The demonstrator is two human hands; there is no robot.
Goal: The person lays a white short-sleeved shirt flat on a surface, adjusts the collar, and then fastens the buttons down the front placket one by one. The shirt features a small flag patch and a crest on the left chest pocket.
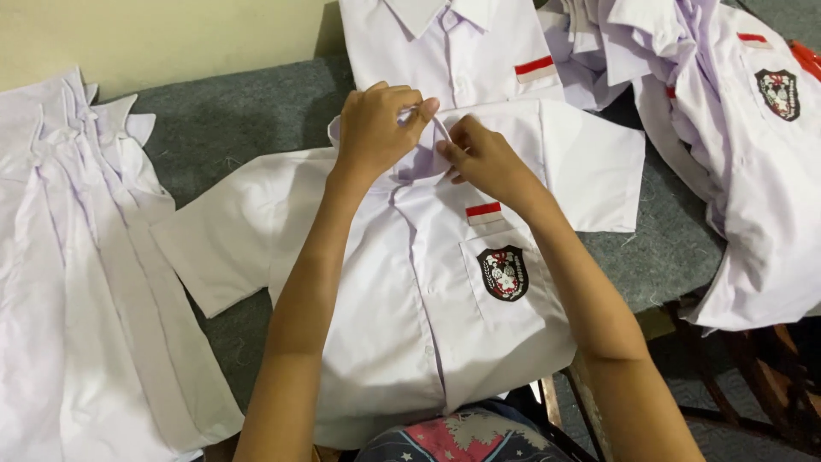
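Note:
A white short-sleeved shirt [410, 291] lies face up on a grey cloth-covered table [239, 120], sleeves spread. Its chest pocket bears a dark shield badge [503, 273] with a red-and-white strip [484, 212] above. My left hand [376, 128] pinches the collar at the neck. My right hand [483, 156] grips the collar's other side, fingers touching the left hand's. The collar itself is mostly hidden under both hands.
A stack of white shirts [68, 274] lies at the left. Another folded white shirt [462, 51] sits behind, and a heap of badged shirts [753, 154] hangs over the table's right edge. A dark frame [753, 385] stands below right.

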